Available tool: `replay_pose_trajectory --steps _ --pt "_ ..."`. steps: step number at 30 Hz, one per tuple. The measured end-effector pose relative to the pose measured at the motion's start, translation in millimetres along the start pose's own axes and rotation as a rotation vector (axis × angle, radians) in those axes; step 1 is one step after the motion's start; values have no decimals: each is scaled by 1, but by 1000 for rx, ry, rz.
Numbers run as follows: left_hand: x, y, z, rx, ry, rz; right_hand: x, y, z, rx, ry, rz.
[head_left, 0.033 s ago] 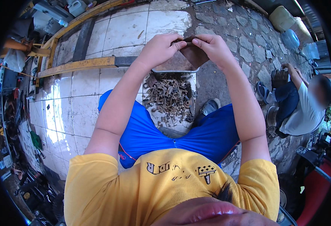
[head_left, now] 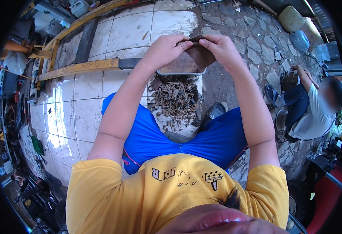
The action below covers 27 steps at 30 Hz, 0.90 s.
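Note:
With both arms stretched forward, I hold up a dark brown, flexible sheet [head_left: 203, 58], which looks like sandpaper. My left hand [head_left: 167, 50] is closed, pinching the sheet's upper left part between thumb and fingers. On the upper edge, my right hand [head_left: 222, 50] also grips it, thumb on top. The sheet hangs at a slant over a shallow metal tray [head_left: 166, 73], partly covering it. Just nearer to me lies a heap of rusty bolts, nuts and small metal parts [head_left: 174, 99] on the floor between my legs. The fingertips behind the sheet are hidden.
A yellow and black metal frame [head_left: 81, 70] crosses the white tiled floor [head_left: 89, 93] at left. At right, a person [head_left: 315, 113] sits low on the stone paving, handling a dark blocky part [head_left: 289, 81]. Plastic containers [head_left: 291, 19] stand far right; a red machine [head_left: 332, 191] is near right.

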State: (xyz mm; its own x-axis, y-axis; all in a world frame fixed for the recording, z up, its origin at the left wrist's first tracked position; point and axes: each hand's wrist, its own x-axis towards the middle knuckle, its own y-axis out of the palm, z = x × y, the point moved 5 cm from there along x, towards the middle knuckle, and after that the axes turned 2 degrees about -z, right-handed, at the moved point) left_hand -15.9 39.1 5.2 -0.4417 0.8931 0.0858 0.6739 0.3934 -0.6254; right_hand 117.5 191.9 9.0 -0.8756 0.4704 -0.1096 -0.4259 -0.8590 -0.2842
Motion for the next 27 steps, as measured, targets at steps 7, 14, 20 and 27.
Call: replay_pose_trajectory --steps 7,14,20,27 --pt "5 -10 -3 -37 85 -153 8 -4 -5 123 -20 -21" --pt "3 -13 -15 127 256 -216 12 6 -18 105 44 97" --pt "0 -6 -23 218 323 -199 7 10 -10 -78 14 115" --pt "-3 -5 -26 198 347 -194 9 5 -8 42 16 98"
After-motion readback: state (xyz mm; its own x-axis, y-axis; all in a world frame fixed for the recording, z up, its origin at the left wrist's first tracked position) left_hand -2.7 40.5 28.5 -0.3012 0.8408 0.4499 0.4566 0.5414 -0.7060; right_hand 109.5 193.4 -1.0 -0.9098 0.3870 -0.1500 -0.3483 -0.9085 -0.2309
